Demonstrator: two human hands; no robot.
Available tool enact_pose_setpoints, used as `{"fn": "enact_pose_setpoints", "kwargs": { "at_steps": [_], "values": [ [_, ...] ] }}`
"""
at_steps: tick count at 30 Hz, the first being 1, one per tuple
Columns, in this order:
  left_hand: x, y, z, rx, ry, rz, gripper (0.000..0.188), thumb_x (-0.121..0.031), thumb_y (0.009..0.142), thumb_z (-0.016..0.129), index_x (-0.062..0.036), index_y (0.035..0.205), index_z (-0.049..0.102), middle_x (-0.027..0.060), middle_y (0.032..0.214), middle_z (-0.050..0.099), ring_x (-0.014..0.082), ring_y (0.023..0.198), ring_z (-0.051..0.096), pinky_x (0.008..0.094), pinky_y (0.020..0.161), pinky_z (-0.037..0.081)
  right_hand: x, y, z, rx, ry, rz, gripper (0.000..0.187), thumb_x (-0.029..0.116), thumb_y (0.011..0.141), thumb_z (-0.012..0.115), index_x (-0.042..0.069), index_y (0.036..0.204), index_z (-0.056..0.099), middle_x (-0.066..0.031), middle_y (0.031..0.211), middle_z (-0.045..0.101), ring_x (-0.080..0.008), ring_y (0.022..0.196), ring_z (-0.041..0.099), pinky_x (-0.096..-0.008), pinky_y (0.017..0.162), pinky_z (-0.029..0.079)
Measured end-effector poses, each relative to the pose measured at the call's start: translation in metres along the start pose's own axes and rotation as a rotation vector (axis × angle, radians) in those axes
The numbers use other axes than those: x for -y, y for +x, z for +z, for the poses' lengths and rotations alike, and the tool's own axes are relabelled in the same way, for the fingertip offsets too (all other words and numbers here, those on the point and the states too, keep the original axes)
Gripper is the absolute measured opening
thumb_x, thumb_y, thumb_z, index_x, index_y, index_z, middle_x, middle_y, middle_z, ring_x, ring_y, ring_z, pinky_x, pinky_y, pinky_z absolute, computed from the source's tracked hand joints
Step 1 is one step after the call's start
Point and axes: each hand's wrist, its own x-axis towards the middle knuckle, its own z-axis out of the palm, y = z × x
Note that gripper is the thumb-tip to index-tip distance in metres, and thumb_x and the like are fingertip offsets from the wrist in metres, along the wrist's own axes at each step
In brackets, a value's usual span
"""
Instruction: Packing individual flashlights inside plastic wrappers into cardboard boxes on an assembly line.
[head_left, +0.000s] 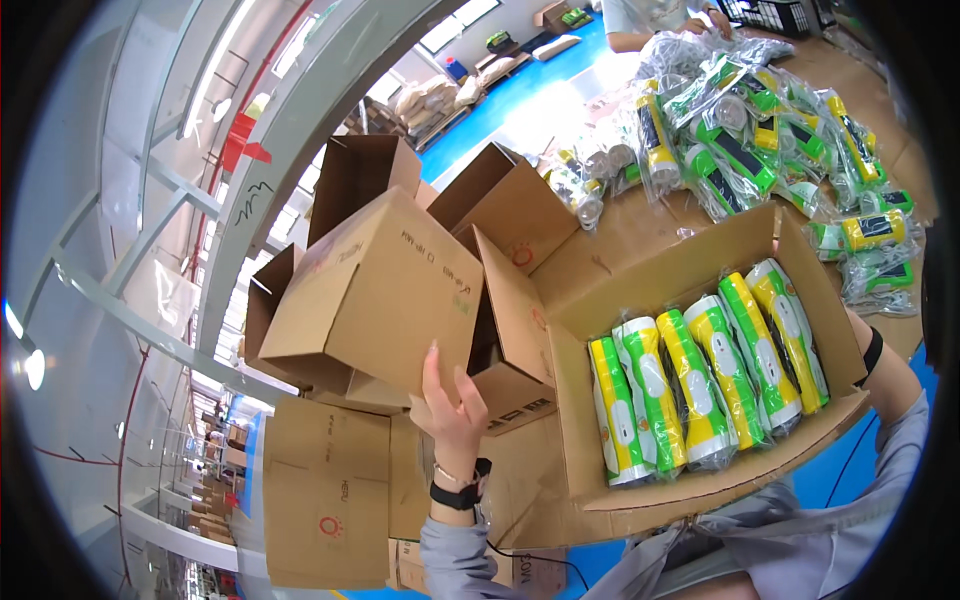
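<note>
So the torches (722, 360) are in the open carton (665, 285) on the right side of the view, six of them in clear wrap, standing in a row with a bit of a lean. Green, yellow and white, all packed side by side.

Left hand (455, 415) is well off to the left of them. Its fingers (433, 372) are up and loosely spread, nothing gripped that I can see, and the torches are over to the right, out of reach of the fingertips. Those fingers overlap the lower corner of a tilted box (400, 290), but I honestly can't tell if they're touching it.

Right hand (857, 325) is mostly tucked behind the carton's right flap, so no clue how its fingers are bent or whether they've got hold of the cardboard. The torches sit just left of it, with the flap in between.

Beyond the carton there's a big pile (735, 155) of more wrapped torches on the table (640, 235).
</note>
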Motion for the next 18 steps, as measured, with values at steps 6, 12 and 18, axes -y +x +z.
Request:
{"fn": "enact_pose_setpoints", "kwargs": {
  "at_steps": [6, 12, 18],
  "values": [
    [0.043, -0.002, 0.058, -0.037, 0.034, 0.036, 0.021, 0.001, 0.086, 0.058, 0.0008, 0.107, 0.06, 0.0178, 0.091, 0.064, 0.0327, 0.076, 0.064, 0.036, 0.063, 0.052, -0.002, -0.041, -0.015, -0.051, 0.056, -0.033, 0.041, 0.028, 0.096, 0.043, 0.003, 0.128, 0.045, -0.0116, 0.125, 0.051, -0.0227, 0.111, 0.051, -0.0356, 0.094, 0.042],
    [0.045, -0.005, 0.061, 0.19, 0.131, 0.018, 0.024, -0.007, 0.089, 0.055, -0.0065, 0.113, 0.061, 0.023, 0.094, 0.059, 0.0361, 0.076, 0.062, 0.0391, 0.06, 0.05, -0.008, -0.05, -0.007, -0.04, 0.079, -0.029, 0.042, 0.03, 0.096, 0.043, 0.004, 0.128, 0.045, -0.0113, 0.124, 0.052, -0.0225, 0.11, 0.052, -0.0356, 0.093, 0.043],
    [0.005, -0.01, 0.024, 0.455, -0.026, -0.099, 0.033, -0.02, 0.089, 0.053, -0.005, 0.119, 0.057, 0.0293, 0.119, 0.046, 0.0417, 0.111, 0.046, 0.0479, 0.093, 0.037, -0.009, -0.04, -0.006, -0.031, 0.074, -0.032, 0.042, 0.032, 0.096, 0.042, 0.004, 0.128, 0.046, -0.0109, 0.124, 0.052, -0.0222, 0.109, 0.053, -0.0357, 0.092, 0.044]
  ]
}}
